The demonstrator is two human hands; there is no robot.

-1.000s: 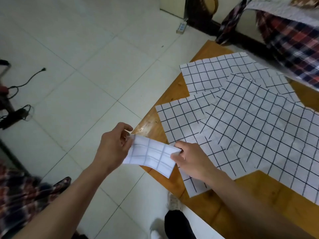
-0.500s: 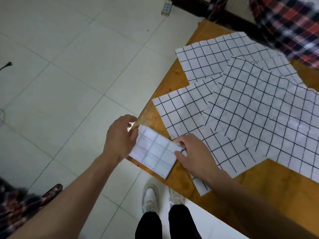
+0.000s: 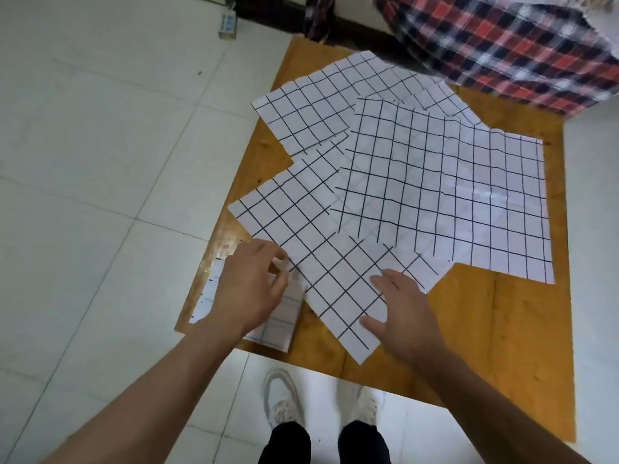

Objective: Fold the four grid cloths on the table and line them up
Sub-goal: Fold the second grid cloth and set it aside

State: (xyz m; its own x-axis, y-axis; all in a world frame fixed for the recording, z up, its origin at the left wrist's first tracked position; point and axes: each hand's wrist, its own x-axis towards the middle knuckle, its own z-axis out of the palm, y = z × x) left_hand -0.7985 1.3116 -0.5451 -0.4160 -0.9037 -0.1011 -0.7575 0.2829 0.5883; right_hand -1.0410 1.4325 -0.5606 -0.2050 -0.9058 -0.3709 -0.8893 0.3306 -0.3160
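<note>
One small folded white grid cloth down near-left on our wooden surface; three flat grid cloths left, fingers loosely spread over the nearest.

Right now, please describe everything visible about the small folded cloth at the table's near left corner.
The folded cloth is a small white rectangle with faint grey grid lines, thin fabric by its look. It lies flat at the wooden table's near left corner, beside an unfolded cloth. The left hand covers much of it; contact is unclear.
</note>
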